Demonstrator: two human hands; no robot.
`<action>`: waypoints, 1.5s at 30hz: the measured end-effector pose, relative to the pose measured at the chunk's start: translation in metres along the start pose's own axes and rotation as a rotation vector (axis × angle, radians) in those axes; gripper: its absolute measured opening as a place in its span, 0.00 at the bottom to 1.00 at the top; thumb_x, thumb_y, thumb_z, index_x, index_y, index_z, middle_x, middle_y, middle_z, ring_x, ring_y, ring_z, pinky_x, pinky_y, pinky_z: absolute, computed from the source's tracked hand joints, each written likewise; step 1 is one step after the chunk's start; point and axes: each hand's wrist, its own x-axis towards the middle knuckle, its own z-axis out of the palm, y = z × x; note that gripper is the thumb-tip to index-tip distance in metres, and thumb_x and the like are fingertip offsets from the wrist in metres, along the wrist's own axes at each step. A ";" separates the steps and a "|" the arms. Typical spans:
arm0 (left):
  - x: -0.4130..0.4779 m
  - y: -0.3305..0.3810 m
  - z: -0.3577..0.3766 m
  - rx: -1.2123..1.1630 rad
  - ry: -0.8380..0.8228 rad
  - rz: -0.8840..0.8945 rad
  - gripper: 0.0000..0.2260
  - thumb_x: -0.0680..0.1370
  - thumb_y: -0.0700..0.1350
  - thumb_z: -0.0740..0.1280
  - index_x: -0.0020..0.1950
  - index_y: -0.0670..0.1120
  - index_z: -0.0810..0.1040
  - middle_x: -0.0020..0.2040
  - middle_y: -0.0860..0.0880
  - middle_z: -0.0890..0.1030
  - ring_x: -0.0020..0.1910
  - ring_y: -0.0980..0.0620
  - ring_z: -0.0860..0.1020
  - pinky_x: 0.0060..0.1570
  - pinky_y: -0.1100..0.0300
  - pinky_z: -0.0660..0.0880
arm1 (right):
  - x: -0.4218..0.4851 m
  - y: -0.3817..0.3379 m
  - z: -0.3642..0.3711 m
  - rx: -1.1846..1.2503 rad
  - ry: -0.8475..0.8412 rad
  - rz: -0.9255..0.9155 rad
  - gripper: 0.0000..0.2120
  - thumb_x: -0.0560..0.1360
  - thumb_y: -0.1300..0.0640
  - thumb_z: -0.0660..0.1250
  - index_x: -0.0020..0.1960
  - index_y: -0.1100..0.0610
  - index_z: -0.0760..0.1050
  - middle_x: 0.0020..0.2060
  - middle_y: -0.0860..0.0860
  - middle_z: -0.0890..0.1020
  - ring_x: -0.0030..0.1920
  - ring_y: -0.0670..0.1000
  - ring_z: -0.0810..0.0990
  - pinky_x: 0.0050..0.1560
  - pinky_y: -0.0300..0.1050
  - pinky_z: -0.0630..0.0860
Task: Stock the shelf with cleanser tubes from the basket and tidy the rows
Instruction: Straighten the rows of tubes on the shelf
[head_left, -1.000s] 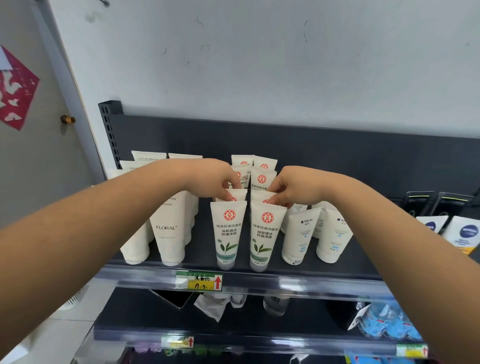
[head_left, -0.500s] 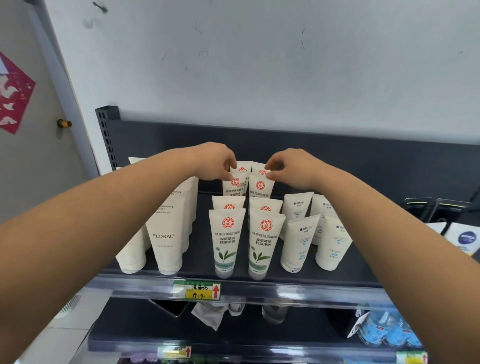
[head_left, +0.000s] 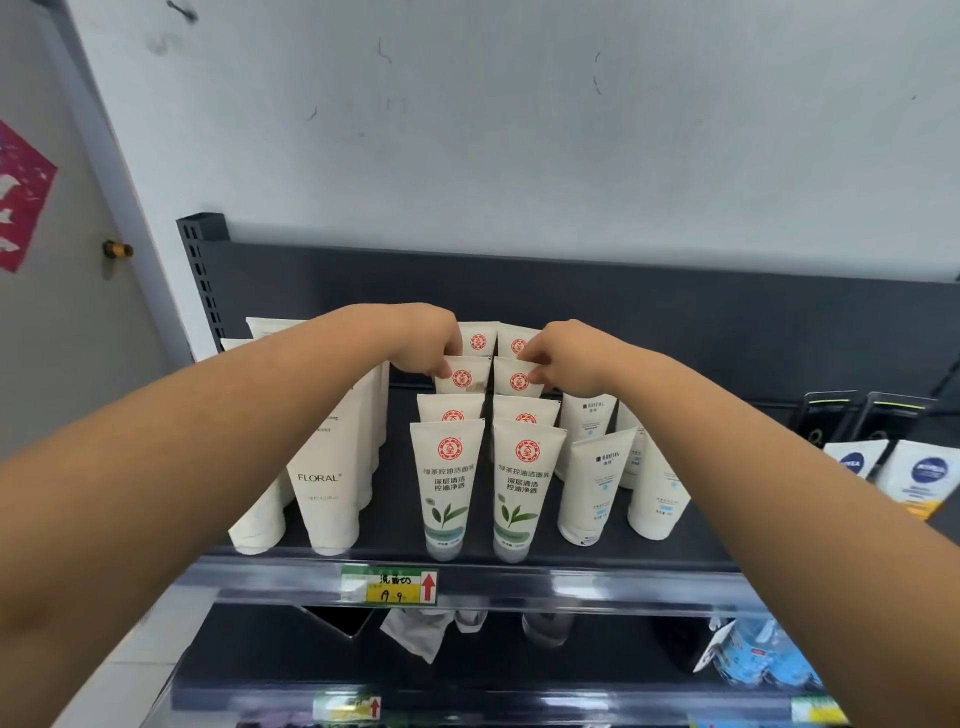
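Both arms reach over the dark shelf (head_left: 597, 551) toward the back of two rows of green-tea cleanser tubes (head_left: 448, 488); the left hand (head_left: 423, 345) has its fingers closed on the top edge of the third tube in the left row (head_left: 462, 378), and the right hand (head_left: 569, 358) pinches the top edge of the third tube in the right row (head_left: 517, 379). The two rows stand side by side, caps down, four tubes deep, with the front pair at the shelf lip above a yellow price tag (head_left: 389, 584); one more tube stands behind each held one, close to the back panel. Tall white FLORAL tubes (head_left: 324, 488) stand to the left of the rows, partly hidden by the left forearm; shorter white tubes with blue print (head_left: 595, 488) stand just to the right. The basket is out of view.
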 end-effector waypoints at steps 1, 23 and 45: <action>-0.002 0.001 0.000 0.012 0.001 0.014 0.04 0.79 0.47 0.65 0.47 0.47 0.76 0.39 0.52 0.76 0.39 0.53 0.73 0.40 0.60 0.67 | -0.002 0.000 -0.001 -0.013 -0.012 -0.016 0.12 0.79 0.58 0.65 0.61 0.56 0.79 0.51 0.50 0.82 0.49 0.50 0.79 0.49 0.42 0.72; -0.030 0.002 0.001 -0.108 -0.076 0.015 0.09 0.79 0.47 0.66 0.56 0.46 0.82 0.51 0.49 0.83 0.50 0.50 0.81 0.56 0.55 0.77 | -0.017 -0.009 -0.009 -0.024 -0.112 -0.093 0.11 0.79 0.56 0.64 0.59 0.55 0.81 0.44 0.43 0.80 0.43 0.44 0.77 0.44 0.37 0.70; -0.002 -0.014 -0.041 -0.341 -0.044 0.050 0.13 0.78 0.49 0.67 0.62 0.49 0.79 0.52 0.54 0.83 0.49 0.57 0.82 0.60 0.57 0.72 | 0.018 0.017 -0.022 0.325 0.150 0.062 0.10 0.79 0.52 0.64 0.56 0.54 0.81 0.49 0.47 0.83 0.48 0.46 0.81 0.54 0.44 0.76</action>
